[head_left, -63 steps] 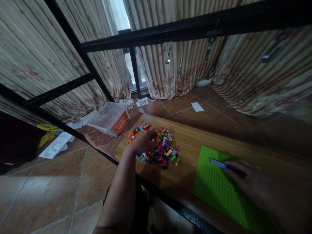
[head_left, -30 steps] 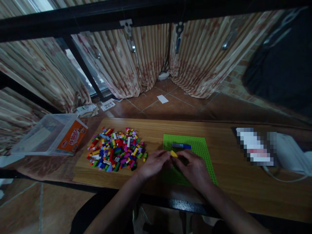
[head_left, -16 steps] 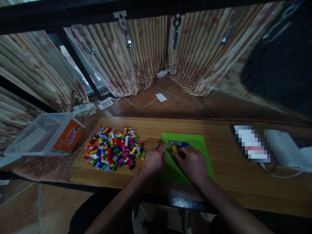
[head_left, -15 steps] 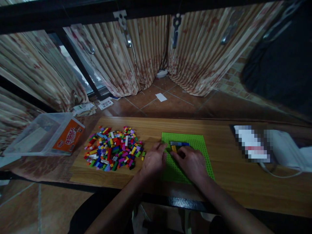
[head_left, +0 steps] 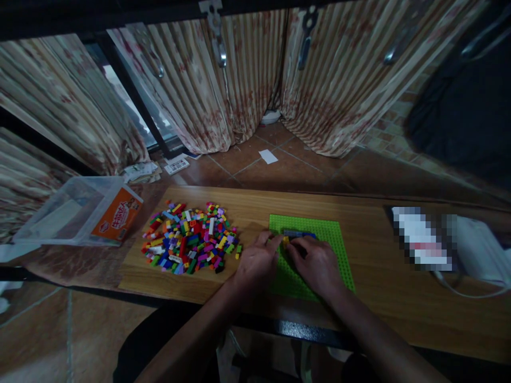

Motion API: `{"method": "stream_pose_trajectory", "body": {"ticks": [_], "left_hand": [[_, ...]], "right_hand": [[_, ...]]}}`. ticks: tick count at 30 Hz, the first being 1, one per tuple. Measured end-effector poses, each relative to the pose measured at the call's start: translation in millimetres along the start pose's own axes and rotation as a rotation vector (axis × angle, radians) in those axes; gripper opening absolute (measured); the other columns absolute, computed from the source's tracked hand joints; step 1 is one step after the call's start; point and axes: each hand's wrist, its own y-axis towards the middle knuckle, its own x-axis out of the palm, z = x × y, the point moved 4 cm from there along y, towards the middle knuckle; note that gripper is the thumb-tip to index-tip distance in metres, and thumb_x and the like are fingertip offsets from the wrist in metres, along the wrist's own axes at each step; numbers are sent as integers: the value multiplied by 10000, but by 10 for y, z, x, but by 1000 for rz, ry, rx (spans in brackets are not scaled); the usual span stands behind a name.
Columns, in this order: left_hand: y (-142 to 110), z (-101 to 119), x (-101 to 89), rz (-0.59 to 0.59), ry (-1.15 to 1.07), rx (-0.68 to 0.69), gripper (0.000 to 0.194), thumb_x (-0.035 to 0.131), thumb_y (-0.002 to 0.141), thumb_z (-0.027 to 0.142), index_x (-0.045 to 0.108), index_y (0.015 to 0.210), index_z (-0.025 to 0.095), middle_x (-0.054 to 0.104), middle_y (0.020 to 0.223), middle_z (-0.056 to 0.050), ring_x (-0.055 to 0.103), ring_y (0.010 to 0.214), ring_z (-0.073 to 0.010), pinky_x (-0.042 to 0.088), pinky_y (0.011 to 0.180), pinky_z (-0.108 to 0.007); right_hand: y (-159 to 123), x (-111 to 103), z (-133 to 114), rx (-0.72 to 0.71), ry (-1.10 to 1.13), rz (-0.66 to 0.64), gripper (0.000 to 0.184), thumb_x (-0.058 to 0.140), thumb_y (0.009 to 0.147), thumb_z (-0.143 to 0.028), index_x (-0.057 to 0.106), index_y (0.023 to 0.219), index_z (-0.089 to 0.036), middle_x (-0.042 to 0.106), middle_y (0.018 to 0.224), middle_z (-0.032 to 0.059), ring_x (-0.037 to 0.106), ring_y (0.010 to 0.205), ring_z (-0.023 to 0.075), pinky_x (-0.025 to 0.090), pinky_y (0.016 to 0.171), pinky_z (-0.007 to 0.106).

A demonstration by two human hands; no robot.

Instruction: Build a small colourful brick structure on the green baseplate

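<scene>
Overall, the wooden table (head_left: pixel 399 298) spans the view and bears the working items. The clear plastic box (head_left: pixel 83 210), orange label facing the table, stands beyond the table's end at nine o'clock. A pale flat shape shows through its wall; whether it lies inside or beneath cannot be told. The green board (head_left: pixel 331 271) lies flat, right of table centre. The loose pile of bricks (head_left: pixel 191 239), mixed colours, sits on the table at the board's nine o'clock.

Left hand (head_left: pixel 257 260): fingers bunched, tips at the nine o'clock side of the yellow brick; grip cannot be told. Right hand (head_left: pixel 317 263): fingers curled at its three o'clock side; grip likewise unclear. The grey-and-blue bar (head_left: pixel 295 233) lies toward the board's twelve o'clock edge. The yellow brick (head_left: pixel 286 240) is just below its grey end.
</scene>
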Motion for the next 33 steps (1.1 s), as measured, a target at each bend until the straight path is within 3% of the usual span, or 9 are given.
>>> {"method": "stream_pose_trajectory", "body": {"ticks": [10,17,21,26,33], "left_hand": [[15,69,37,-62,127,54,593,484,868,146,418,1454,211,492,1356,-139,545,1195,-284,542,912,-373],[2,53,87,-11,99,-48,573,486,883,158,409,1452,171,499,1357,-150,552,1192,-264,520,957,-358],[-3,28,75,53,50,-139,449,483,914,216,503,1359,159,526,1327,-135,575,1157,-239,511,968,-351],[-6,56,62,93,34,-135,270,470,939,243,626,1155,195,602,1187,-88,611,1064,-218,527,912,-338],[21,55,75,96,71,-144,222,458,972,293,657,1029,213,638,1111,-50,642,948,-178,533,790,-274]], "right_hand": [[7,-4,-9,12,1,3,217,530,928,-319,697,823,-228,731,806,37,664,746,209,438,754,358],[36,27,22,38,-15,14,229,528,939,-299,702,812,-222,747,859,39,671,770,204,426,780,353],[34,31,32,45,-35,38,208,542,930,-278,711,828,-216,747,872,35,665,751,192,423,758,337],[29,22,30,47,-12,42,172,562,916,-247,719,851,-215,747,880,27,672,787,196,422,778,336],[34,5,12,43,-5,43,165,582,912,-253,719,828,-213,745,870,33,666,759,190,423,760,325]]}}
